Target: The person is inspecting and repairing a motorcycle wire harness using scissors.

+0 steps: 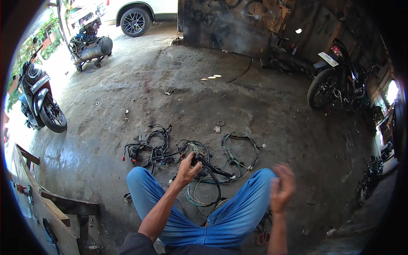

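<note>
My left hand is closed around a black-wrapped stretch of a wiring harness, just in front of my knees. The harness lies on the floor in loops of black, green and pale wires with white connectors. Its left part is a tangle of black cable with small red-tipped ends. To the right, a loop of thin green and black wire curves round. My right hand is raised beside my right knee, blurred by motion, its fingers apart and nothing visible in them.
Orange-red looped handles lie by my right leg. A wooden bench stands at left. Motorcycles stand at the left and right. An air compressor and a white car are farther back. A small pale connector lies beyond the wires.
</note>
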`<state>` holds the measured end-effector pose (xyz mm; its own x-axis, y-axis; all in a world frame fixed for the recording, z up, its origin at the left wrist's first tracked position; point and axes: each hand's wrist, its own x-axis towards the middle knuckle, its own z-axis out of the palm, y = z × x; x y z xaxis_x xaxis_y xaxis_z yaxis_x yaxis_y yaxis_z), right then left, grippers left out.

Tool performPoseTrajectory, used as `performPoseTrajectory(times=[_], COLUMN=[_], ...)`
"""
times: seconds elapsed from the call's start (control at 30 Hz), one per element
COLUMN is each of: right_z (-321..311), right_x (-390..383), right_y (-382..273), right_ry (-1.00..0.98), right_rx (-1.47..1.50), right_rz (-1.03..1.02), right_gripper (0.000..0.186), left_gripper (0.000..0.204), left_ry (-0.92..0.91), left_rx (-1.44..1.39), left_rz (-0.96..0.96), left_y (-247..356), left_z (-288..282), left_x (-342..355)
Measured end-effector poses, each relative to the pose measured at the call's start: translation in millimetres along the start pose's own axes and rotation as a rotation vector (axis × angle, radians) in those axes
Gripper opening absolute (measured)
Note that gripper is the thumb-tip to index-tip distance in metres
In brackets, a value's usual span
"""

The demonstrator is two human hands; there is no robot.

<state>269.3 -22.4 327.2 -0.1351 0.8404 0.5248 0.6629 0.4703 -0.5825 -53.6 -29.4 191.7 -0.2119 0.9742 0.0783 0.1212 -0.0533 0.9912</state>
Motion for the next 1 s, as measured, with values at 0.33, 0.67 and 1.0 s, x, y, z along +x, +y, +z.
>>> performPoseTrajectory(times=[0.33,0.67,1.0], right_z=[209.8,241.7,255.2], right_x=[1.8,-2.8,38.4], right_y=[-18.1,25.5,37.7], right_ry=[-0.709,-0.617,-0.344], right_rx=[0.67,0.964,0.345], right_rz=[0.22,0.601,0.363], right_gripper=[0.032,0.029,0.041], left_gripper=[0.019,0.027,0.041], left_ry=[0.29,0.091,-0.091], left_rx=[0.206,0.215,0.407], left_rz=[0.112,0.134,0.031], left_y=[-12.4,-40.1,-21.1], left_z=[-12.1,2.2,7.6], left_x=[0.7,14.0,16.7])
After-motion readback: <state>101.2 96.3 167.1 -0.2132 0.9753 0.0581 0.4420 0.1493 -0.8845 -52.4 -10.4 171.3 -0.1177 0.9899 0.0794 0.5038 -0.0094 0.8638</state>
